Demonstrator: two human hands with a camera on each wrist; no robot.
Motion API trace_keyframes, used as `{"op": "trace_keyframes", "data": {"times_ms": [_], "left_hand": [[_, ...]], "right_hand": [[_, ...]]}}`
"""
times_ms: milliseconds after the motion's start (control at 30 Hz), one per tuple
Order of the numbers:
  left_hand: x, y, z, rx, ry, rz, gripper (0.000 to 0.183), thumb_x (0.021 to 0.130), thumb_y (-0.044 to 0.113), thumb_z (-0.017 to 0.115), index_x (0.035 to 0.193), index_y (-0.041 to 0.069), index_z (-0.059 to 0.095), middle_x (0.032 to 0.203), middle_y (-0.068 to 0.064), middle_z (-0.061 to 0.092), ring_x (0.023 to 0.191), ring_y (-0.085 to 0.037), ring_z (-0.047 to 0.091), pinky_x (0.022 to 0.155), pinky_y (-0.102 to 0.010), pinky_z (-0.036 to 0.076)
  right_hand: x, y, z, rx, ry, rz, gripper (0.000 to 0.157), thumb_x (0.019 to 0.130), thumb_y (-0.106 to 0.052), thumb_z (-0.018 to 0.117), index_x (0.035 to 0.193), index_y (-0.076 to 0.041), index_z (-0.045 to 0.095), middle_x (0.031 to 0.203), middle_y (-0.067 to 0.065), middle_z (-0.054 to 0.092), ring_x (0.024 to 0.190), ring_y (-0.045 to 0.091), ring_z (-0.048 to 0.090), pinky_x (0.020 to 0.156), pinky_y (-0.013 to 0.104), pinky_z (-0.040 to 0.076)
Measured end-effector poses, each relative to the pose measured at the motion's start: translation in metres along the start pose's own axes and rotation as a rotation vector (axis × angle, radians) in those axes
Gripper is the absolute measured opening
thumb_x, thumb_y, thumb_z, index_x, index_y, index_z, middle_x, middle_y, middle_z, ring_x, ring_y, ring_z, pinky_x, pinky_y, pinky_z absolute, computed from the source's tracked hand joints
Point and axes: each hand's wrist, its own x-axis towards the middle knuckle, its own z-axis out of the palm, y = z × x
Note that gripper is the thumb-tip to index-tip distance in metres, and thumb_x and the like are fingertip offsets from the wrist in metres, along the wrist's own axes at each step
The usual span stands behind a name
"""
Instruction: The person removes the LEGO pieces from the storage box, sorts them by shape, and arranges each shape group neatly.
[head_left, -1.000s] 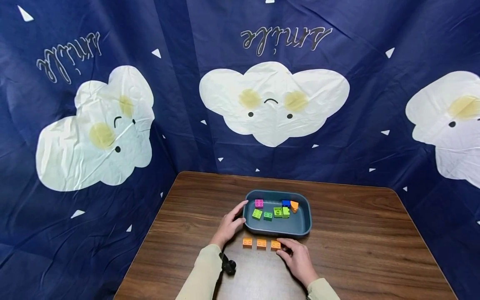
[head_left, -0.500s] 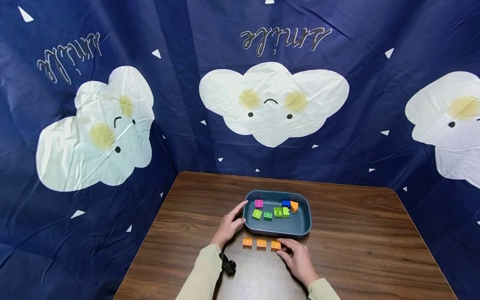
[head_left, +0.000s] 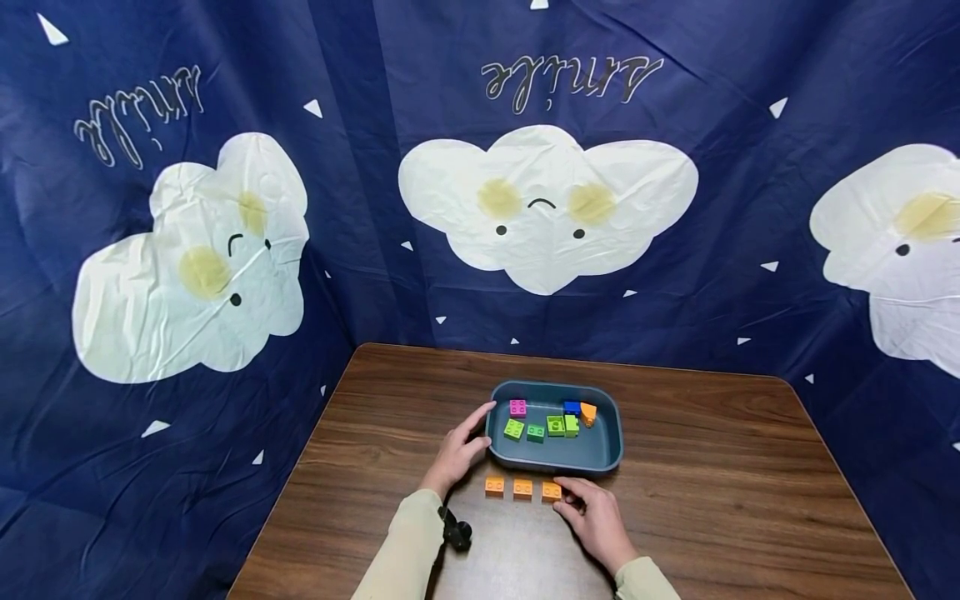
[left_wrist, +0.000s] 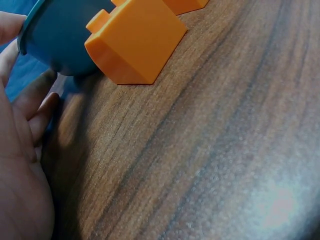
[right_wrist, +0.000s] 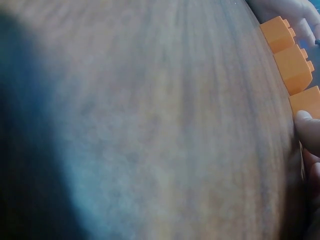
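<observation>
Three orange toy building bricks stand in a row on the table: a left brick (head_left: 494,487), a middle brick (head_left: 522,488) and a right brick (head_left: 550,492). My right hand (head_left: 597,518) pinches the right brick at its right end, index finger at the back and thumb at the front. In the right wrist view the thumb (right_wrist: 309,131) lies against that brick's side. My left hand (head_left: 454,454) rests its extended fingers and thumb on the left end of a dark teal tray (head_left: 592,460). Up close in the left wrist view are the tray wall (left_wrist: 67,37) and one orange brick (left_wrist: 137,42).
Inside the tray lie a pink brick (head_left: 518,408), several green ones such as the dark green brick (head_left: 536,433), a blue brick (head_left: 572,407) and an orange piece (head_left: 589,413). A blue curtain (head_left: 360,208) surrounds the wooden table (head_left: 712,467). A black device (head_left: 457,531) sits at the left wrist.
</observation>
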Motion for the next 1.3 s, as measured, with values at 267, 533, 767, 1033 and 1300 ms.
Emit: {"op": "trace_keyframes", "data": {"times_ms": [267,533,767,1033,1300], "left_hand": [[0.0000,0.0016,-0.0015,0.038,0.004,0.035,0.066,0.097,0.016,0.063,0.158,0.034,0.049,0.159,0.000,0.052,0.150,-0.024,0.044,0.122,-0.058,0.031],[0.0003,0.0009,-0.0007,0.044,0.004,0.017,0.065,0.098,0.016,0.062,0.158,0.036,0.048,0.160,0.003,0.050,0.151,-0.021,0.042,0.124,-0.056,0.030],[-0.0004,0.0025,-0.0008,0.038,0.006,0.002,0.065,0.098,0.017,0.062,0.158,0.038,0.048,0.160,0.004,0.050,0.151,-0.019,0.041,0.124,-0.056,0.029],[0.0005,0.0005,0.0002,0.028,0.012,0.002,0.065,0.099,0.014,0.061,0.158,0.038,0.049,0.160,0.002,0.050,0.151,-0.022,0.042,0.123,-0.059,0.029],[-0.0002,0.0014,-0.0001,0.021,0.012,0.004,0.065,0.098,0.014,0.062,0.158,0.037,0.049,0.160,0.003,0.051,0.150,-0.021,0.043,0.123,-0.058,0.029]], "right_hand": [[0.0007,0.0004,0.0003,0.001,-0.006,0.014,0.035,0.081,-0.005,0.089,0.114,-0.014,0.081,0.098,-0.009,0.072,0.079,-0.001,0.061,0.065,0.021,0.053],[0.0000,-0.0002,-0.0001,0.001,-0.003,0.008,0.035,0.081,-0.006,0.089,0.114,-0.014,0.081,0.098,-0.010,0.072,0.078,0.000,0.061,0.065,0.022,0.053],[0.0000,-0.0007,-0.0003,0.001,-0.004,0.009,0.035,0.081,-0.006,0.089,0.114,-0.014,0.081,0.097,-0.010,0.072,0.078,-0.001,0.060,0.065,0.022,0.053],[0.0006,0.0008,-0.0005,0.004,-0.008,0.009,0.035,0.081,-0.006,0.089,0.114,-0.014,0.081,0.097,-0.010,0.072,0.078,-0.001,0.060,0.064,0.021,0.052],[0.0004,0.0027,0.0008,0.006,-0.008,0.007,0.036,0.081,-0.006,0.089,0.114,-0.015,0.081,0.098,-0.010,0.072,0.079,-0.001,0.060,0.064,0.021,0.052]]}}
